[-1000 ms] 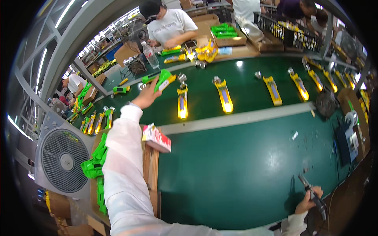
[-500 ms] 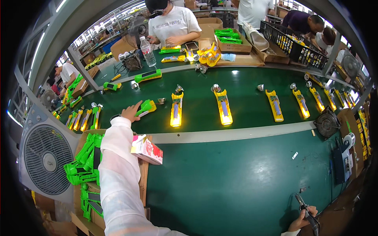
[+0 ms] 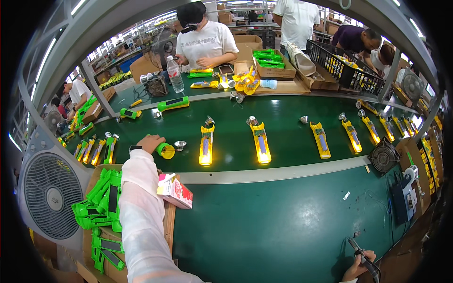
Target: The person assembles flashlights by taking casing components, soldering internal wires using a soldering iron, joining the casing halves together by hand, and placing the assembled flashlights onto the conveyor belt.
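My left hand (image 3: 150, 143), reaching over the far green belt, is closed round a green-and-yellow flashlight body (image 3: 165, 151). Its round yellow open end faces toward me and to the right. Just right of that end sits a silver reflector cup (image 3: 180, 145). At the lower right, my right hand (image 3: 361, 266) grips a slim grey-and-black hand tool (image 3: 356, 247) pointing up and left over the bench. Right of my left hand, a lit yellow flashlight half (image 3: 206, 146) lies on the belt with its reflector at the top; another lit yellow half (image 3: 260, 144) lies farther right.
A carton of green flashlight casings (image 3: 106, 198) stands below my left arm. Beside it is a pink-and-white drink carton (image 3: 174, 190). A large fan (image 3: 52, 195) stands at left, a small black fan (image 3: 384, 156) at right. Across the belt, a person (image 3: 207, 42) works near a water bottle (image 3: 174, 74).
My left hand has taken hold of the green flashlight body and turned it, so its round yellow end shows. The view has shifted slightly. My right hand still holds the tool.
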`<act>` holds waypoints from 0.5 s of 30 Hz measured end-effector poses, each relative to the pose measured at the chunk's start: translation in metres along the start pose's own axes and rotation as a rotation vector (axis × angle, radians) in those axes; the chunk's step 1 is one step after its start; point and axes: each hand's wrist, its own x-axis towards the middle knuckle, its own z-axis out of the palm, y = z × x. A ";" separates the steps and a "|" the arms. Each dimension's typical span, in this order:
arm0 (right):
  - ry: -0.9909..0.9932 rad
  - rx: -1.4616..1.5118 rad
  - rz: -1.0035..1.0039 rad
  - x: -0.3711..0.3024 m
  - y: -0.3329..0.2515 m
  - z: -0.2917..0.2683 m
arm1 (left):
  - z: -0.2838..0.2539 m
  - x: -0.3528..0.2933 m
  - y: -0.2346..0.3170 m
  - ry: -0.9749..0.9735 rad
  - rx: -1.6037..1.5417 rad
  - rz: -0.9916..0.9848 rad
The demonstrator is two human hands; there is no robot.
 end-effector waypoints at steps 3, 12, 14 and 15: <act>-0.025 -0.042 0.021 0.003 0.005 0.000 | 0.011 0.000 -0.023 0.176 0.215 0.230; 0.020 0.040 -0.025 -0.002 0.034 -0.013 | -0.024 0.040 0.030 -0.017 -0.683 -0.098; 0.018 0.064 -0.050 -0.001 0.034 -0.009 | -0.008 0.043 0.037 -0.044 -0.459 -0.122; 0.011 0.076 -0.069 -0.002 0.033 -0.008 | -0.005 0.042 0.039 0.004 -0.477 -0.138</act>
